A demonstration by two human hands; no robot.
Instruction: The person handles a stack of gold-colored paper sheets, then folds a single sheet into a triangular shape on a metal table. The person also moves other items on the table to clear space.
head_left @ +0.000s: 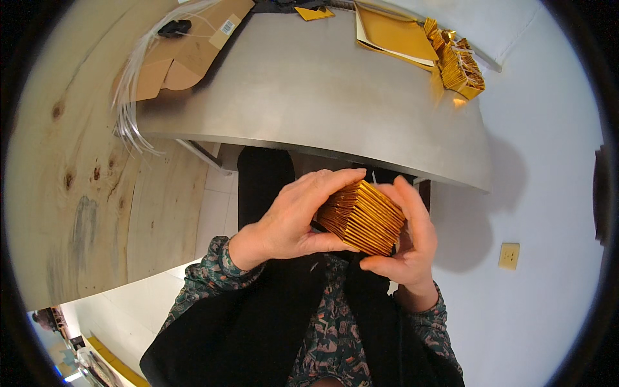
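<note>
Both hands' grip: left hand [290, 222] and right hand [407, 242] clamp a stack of gold folded cards [361, 217] from opp. sides, held at chest height below the steel tabletop [309, 90] edge. Looks light, stiff-ish paper, glossy, prob. slippery; leaves could fan out, so squeeze the flat faces. More gold cards [461, 68] piled far right on tabletop.
</note>
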